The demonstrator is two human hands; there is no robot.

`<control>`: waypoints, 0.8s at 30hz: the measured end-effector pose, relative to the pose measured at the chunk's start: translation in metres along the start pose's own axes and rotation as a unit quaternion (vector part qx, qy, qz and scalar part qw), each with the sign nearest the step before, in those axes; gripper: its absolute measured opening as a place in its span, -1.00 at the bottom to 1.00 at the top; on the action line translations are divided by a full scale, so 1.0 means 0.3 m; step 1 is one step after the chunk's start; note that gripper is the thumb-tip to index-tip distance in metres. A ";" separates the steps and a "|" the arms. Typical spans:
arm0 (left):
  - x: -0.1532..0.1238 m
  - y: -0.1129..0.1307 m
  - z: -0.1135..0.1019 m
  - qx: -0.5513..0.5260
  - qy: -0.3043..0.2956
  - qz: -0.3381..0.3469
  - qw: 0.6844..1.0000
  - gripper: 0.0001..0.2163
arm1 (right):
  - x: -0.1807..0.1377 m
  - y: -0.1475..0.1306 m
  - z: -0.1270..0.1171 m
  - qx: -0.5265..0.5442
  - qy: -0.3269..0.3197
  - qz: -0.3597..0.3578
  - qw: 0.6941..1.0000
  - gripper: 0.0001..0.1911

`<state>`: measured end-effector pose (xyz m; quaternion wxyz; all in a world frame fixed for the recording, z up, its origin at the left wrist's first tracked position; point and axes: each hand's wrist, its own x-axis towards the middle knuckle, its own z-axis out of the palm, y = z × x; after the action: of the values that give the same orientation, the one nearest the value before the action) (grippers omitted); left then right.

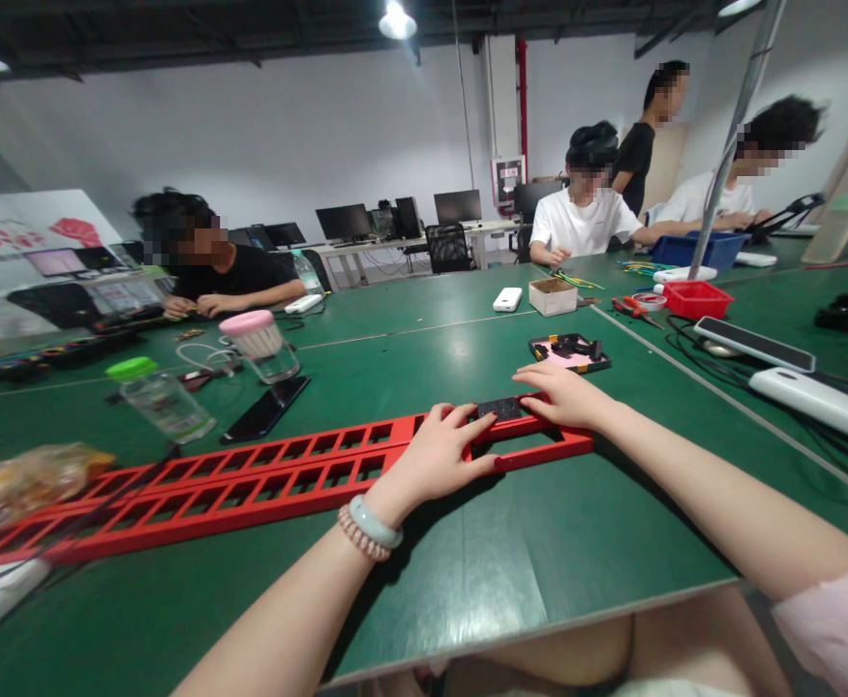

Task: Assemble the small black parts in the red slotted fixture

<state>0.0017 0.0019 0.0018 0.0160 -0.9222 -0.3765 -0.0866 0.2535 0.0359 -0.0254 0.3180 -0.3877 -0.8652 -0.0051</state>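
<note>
Two long red slotted frames (264, 479) lie side by side on the green table (526, 552), running from the left edge to the middle. My left hand (442, 455) rests on their right end, fingers curled over a red bar. My right hand (561, 392) lies on the far bar at that end, fingers pressing a small black part (499, 409) into a slot. Just beyond sits a small black tray (570, 352) with a pink sheet and several black parts.
A black phone (268, 408), two clear jars with green (159, 395) and pink (258, 341) lids and a plastic bag (21, 481) lie left. A cardboard box (553, 295), red bin (696, 298), power strips and cables lie right. Other people sit at the far side.
</note>
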 end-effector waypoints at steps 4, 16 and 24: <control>-0.001 -0.003 0.001 0.004 0.000 -0.002 1.000 -0.45 | -0.011 0.055 -0.012 -0.027 0.025 0.016 0.999 -0.63; -0.003 -0.007 0.003 -0.002 0.001 -0.005 1.000 -0.46 | -0.051 0.224 -0.039 -0.120 0.094 0.119 0.981 -0.63; -0.003 -0.006 0.002 -0.004 -0.002 -0.003 1.000 -0.46 | -0.123 0.391 -0.039 -0.157 0.148 0.256 0.942 -0.57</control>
<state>0.0000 0.0027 0.0011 0.0113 -0.9213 -0.3790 -0.0861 0.3572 0.0904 -0.0645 0.3677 -0.6364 -0.6681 -0.1164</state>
